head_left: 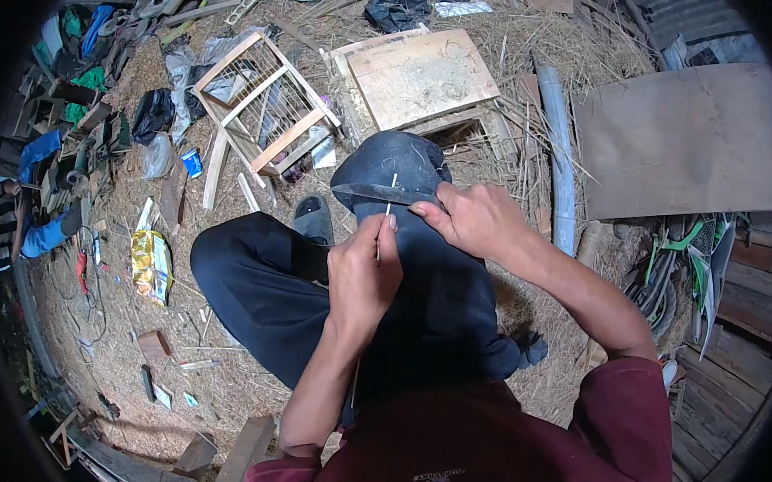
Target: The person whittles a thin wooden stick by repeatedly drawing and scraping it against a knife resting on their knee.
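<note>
My left hand (365, 270) is closed, pinching a thin pale stick (391, 198) between thumb and fingers. The stick points away from me over my raised knee, and its lower part runs back beneath the hand. My right hand (479, 218) is wrapped round the end of a dark knife (373, 191), its thumb stretched toward the blade. The blade lies crosswise over the dark cloth on the knee and meets the stick there. Small pale shavings cling to the cloth (399, 154). The knife's handle is hidden by my right hand.
A wooden cage frame with thin bars (267, 104) stands ahead on the left. A wooden board (423, 75) lies beyond my knee. On the right are a bamboo pole (555, 154) and a large flat panel (688, 139). Shavings and scraps cover the ground. Another person's blue sleeve (44, 239) shows far left.
</note>
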Available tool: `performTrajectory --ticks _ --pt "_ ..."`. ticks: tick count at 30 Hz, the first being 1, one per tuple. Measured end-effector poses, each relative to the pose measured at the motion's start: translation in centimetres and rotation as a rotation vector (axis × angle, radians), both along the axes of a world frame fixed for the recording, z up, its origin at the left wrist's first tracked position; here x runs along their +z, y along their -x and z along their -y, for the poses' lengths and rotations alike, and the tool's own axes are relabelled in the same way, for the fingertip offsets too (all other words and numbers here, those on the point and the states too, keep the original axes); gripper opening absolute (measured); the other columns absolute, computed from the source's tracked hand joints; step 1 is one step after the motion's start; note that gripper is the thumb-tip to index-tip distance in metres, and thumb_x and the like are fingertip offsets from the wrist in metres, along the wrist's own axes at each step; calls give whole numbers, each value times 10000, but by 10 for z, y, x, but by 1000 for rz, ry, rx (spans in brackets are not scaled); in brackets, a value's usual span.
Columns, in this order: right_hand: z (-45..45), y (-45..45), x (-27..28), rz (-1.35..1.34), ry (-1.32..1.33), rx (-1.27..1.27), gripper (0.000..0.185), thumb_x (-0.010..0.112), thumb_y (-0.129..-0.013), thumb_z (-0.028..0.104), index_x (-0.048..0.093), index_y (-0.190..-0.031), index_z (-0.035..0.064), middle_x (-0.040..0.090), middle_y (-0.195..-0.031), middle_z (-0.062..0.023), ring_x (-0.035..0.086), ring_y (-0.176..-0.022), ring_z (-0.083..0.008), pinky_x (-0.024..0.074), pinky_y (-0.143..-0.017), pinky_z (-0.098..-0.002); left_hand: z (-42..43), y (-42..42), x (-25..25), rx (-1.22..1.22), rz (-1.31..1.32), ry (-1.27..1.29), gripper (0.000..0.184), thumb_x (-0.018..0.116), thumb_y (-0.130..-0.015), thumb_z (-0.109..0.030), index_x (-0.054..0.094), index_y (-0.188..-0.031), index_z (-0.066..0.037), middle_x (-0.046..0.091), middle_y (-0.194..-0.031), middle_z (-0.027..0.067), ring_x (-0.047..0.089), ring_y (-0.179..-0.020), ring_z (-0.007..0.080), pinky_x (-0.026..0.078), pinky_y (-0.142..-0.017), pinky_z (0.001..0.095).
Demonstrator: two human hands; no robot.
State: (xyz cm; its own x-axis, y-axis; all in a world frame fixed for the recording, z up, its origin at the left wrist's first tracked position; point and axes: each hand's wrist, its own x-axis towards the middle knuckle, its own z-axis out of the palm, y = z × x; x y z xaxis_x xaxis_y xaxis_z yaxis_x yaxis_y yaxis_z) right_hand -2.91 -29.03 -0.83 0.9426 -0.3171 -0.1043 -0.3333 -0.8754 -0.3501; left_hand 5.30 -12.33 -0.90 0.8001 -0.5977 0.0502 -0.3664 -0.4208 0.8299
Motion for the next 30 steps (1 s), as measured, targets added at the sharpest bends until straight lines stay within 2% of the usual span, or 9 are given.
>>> performTrajectory --ticks 2,5,8,14,17,20,21,28,30 --pt "1 -3 5 -54 32 0 665 434 -939 605 655 -738 11 592 -552 -237 633 -568 -436 515 -526 -514 -3 0 -1 -2 20 -15 135 600 -937 -100 668 -922 16 614 -632 156 598 -521 160 462 -528 297" --pt "5 -3 4 -85 11 4 680 417 -936 623 663 -766 12 603 -572 -238 640 -579 -430 514 -524 -516 -10 2 2 -27 -59 24 114 562 -944 -84 629 -924 7 612 -673 218 642 -595 363 474 -529 401" --pt "4 -3 6 -92 2 26 687 409 -935 630 665 -784 11 604 -574 -236 641 -583 -432 514 -531 -521 -14 4 -1 -4 -46 29 143 600 -940 -103 669 -925 21 621 -645 145 589 -525 139 454 -518 291" --pt "2 1 1 -37 -30 -20 672 418 -943 612 656 -757 10 603 -583 -246 635 -589 -442 517 -556 -522 -23 8 13 30 -220 -5 139 590 -951 -97 650 -923 25 572 -597 107 527 -506 87 406 -483 273" --pt "12 3 -9 10 -40 -82 649 417 -954 590 646 -755 17 601 -594 -253 627 -594 -454 513 -562 -526 -48 26 18 82 -297 72 120 597 -946 -67 658 -923 34 571 -600 26 472 -561 7 367 -485 218" --pt "12 4 -5 35 -124 -114 632 417 -962 572 633 -739 21 593 -594 -259 620 -604 -467 504 -571 -536 -43 29 24 199 -546 248 104 603 -937 -43 664 -920 40 549 -610 -29 435 -583 -10 336 -492 188" --pt "12 3 -5 52 -159 -104 629 421 -961 569 628 -734 21 590 -592 -262 619 -607 -468 502 -572 -538 -39 23 18 159 -556 204 133 614 -935 -79 661 -899 41 502 -593 -32 416 -575 -7 313 -481 197" --pt "6 15 -12 70 -181 -37 618 448 -953 560 628 -731 12 586 -594 -272 621 -614 -465 502 -580 -537 9 2 1 84 -355 104 244 606 -944 -157 650 -832 55 513 -557 -4 391 -532 8 299 -457 234" --pt "8 14 -5 38 -138 11 618 448 -954 556 636 -738 9 588 -594 -271 624 -614 -462 507 -583 -534 15 -4 3 40 -260 98 244 588 -940 -141 655 -817 59 590 -572 89 485 -491 69 358 -459 280"
